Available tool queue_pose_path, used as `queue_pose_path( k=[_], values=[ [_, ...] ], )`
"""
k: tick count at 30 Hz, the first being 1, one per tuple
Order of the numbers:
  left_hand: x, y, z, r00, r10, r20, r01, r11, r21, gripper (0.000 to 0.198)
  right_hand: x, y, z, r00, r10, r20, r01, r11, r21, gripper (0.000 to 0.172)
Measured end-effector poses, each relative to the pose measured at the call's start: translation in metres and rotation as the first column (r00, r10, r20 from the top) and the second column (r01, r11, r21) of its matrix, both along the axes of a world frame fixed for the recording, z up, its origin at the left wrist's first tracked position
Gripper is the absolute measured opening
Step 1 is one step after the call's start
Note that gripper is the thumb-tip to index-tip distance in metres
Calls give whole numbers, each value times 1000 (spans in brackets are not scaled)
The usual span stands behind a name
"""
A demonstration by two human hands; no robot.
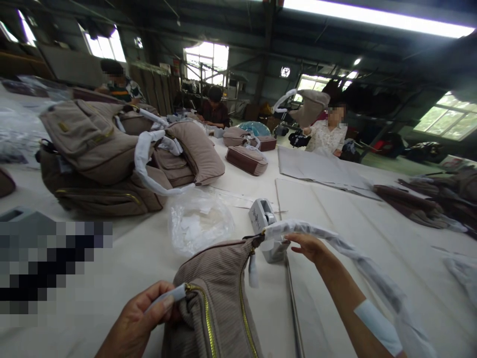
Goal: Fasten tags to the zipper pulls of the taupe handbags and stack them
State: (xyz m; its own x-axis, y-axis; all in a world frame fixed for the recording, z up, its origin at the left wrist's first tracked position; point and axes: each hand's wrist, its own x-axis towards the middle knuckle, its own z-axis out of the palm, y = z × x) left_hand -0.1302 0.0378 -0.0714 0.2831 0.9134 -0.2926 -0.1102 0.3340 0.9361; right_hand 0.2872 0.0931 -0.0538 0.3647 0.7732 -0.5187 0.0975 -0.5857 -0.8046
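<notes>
A taupe corduroy handbag (219,268) with gold zips stands in front of me. My left hand (149,308) pinches its wrapped zipper pull (175,297), beside the upper end of the front zip. A second wrapped zipper pull (253,271) hangs down from the bag's top. The bag's strap (346,243), covered in white wrapping, arches over to the right. My right hand (307,247) is at the near end of a grey tape dispenser (262,215), its fingers stretched out and apart. Whether its fingertips touch tape there, I cannot tell.
Several taupe bags (89,154) are piled at the left. A clear plastic bag (199,223) lies beyond my handbag. Two more bags (246,159) rest farther back, near grey sheets (316,169). A metal ruler-like strip (294,308) runs along the table. Co-workers sit or stand around it.
</notes>
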Motion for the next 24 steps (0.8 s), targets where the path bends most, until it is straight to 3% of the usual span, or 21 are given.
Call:
queue_pose_path(
  k=[6,9,13,19,21,24],
  values=[
    [2,0,2,999,26,41,-25,1000,-14,26,-8,-44,9,1000,-15,8,14,994,111,30],
    [3,-1,4,999,41,31,-40,999,-32,26,-18,-59,-1,1000,12,-17,-10,996,90,32],
    [4,0,6,999,33,22,-32,999,-37,26,-27,-60,-18,1000,19,-10,-18,995,103,33],
    [3,-1,3,998,46,40,-45,999,-10,24,-25,-62,-44,974,-62,218,37,993,116,31],
    [2,-2,3,997,33,66,-33,999,3,24,-25,-72,-39,957,-79,280,37,988,153,32],
    [5,-4,3,992,15,125,-19,999,31,22,-35,-86,-10,956,5,293,-80,966,244,31]
  ],
)
